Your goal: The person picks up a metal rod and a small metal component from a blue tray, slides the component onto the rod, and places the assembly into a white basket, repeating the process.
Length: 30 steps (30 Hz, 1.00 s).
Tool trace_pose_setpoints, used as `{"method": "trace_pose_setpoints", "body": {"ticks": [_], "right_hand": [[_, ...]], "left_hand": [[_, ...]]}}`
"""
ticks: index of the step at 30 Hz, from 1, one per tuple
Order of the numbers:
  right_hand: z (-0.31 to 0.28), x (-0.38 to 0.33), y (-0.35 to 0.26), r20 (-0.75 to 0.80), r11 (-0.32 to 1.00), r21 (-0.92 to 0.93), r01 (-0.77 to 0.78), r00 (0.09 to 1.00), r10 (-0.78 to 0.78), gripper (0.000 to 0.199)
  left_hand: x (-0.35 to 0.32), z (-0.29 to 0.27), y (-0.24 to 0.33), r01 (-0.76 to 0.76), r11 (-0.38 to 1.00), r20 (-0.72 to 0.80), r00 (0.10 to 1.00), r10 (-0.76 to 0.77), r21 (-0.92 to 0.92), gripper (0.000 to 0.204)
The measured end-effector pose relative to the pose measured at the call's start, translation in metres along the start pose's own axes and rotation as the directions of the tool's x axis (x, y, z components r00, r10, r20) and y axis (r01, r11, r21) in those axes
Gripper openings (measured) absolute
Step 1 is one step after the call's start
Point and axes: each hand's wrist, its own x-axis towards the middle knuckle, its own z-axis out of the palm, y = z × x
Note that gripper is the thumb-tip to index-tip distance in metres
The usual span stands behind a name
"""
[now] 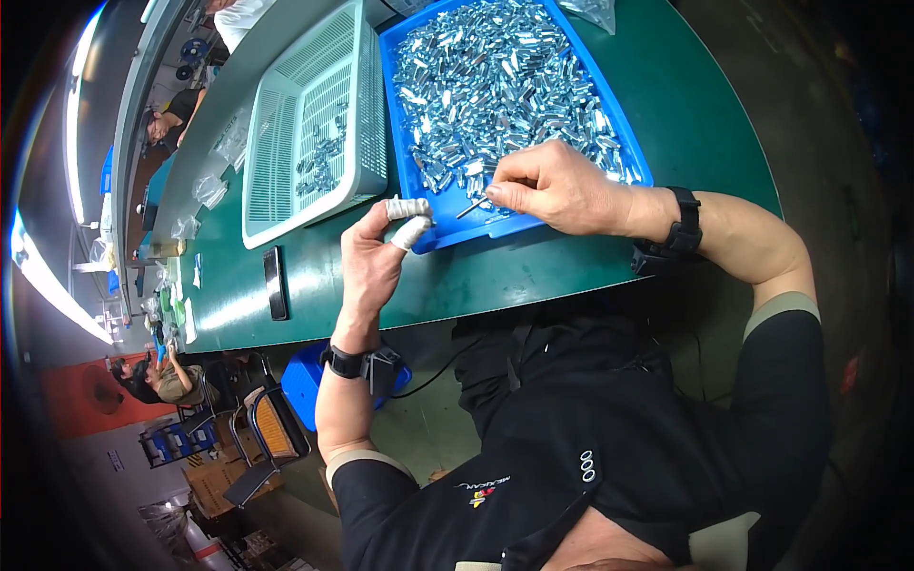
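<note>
My right hand [562, 190] pinches a thin metal rod [471, 207] between thumb and forefinger, over the near edge of the blue tray [624, 143]. The rod points left, toward my other hand. My left hand [371, 257] is closed in a pinch just outside the tray's near left corner, its thumb and forefinger wrapped in white tape. Whatever lies between those fingertips is too small to make out. Many small shiny metal parts [505, 86] fill most of the tray, thinning out to bare blue near its front edge.
Left of the tray stands a pale green slotted basket [267, 205] holding a smaller heap of metal parts [324, 162]. A black phone [275, 283] lies on the green table [228, 305]. Clear plastic bags [209, 190] sit farther left. Other people [171, 119] sit beyond; a chair [267, 428] stands below.
</note>
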Motion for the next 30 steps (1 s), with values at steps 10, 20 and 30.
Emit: {"method": "trace_pose_setpoints", "body": {"ticks": [10,20,30], "right_hand": [[-0.005,0.004,-0.002,-0.115,0.973,0.215,-0.082,0.987,0.108,0.022],[-0.003,0.000,-0.008,0.010,0.985,0.083,-0.150,0.989,0.150,0.042],[0.002,0.008,-0.001,0.098,0.991,-0.127,-0.032,0.994,0.044,0.038]], "left_hand": [[0.018,0.041,0.006,0.026,0.849,-0.165,0.977,-0.132,-0.527,0.020],[0.007,0.054,0.006,0.021,0.966,-0.066,0.997,-0.039,-0.257,0.015],[0.017,0.052,0.012,-0.266,0.963,-0.111,0.959,0.260,-0.038,0.020]]}}
